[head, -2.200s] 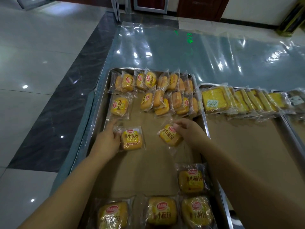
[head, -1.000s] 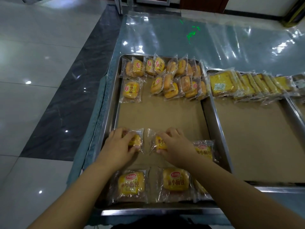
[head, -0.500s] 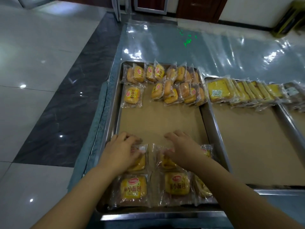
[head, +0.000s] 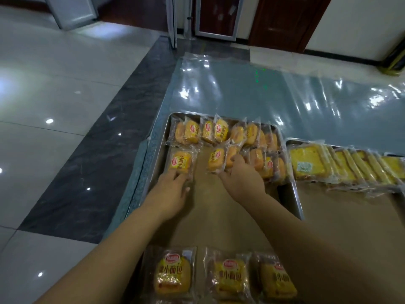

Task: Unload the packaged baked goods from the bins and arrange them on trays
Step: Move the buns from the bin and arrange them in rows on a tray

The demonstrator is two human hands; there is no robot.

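While both arms stretch toward the far end of the tray, the left hand [head: 173,189] lays straight fingers on the near edge of a lone clear-wrapped yellow bun packet [head: 180,164]. Its thumb is held apart, so it touches rather than grips. The right hand [head: 243,178] curls its fingers over a leaning clear-wrapped orange bun packet [head: 232,155], with the thumb at the packet's near edge, and appears to pinch it.

That packet belongs to two crowded far rows of overlapping bun packets [head: 252,134], which lean on one another across the far end of a rectangular steel tray lined with brown paper [head: 156,150]. The middle of the paper is bare. A near row of flat, label-up bun packets [head: 232,279] lies at the near end.

The step in hand looks like taking packets out of the crowded rows to lay them flat. To do it well, each hand should take one packet by its film edge, not squeeze the soft bread. It should lift the packet clear, so the overlapping neighbours are not dragged along. Each packet then goes down label up, square with the near row and beside its neighbour, not on top of it.

To the right, a second paper-lined steel tray [head: 350,227] carries wrapped square yellow cake slices [head: 306,164] along its far end. Both trays rest on a tabletop covered in clear plastic sheet [head: 241,91]. No bin is in view.
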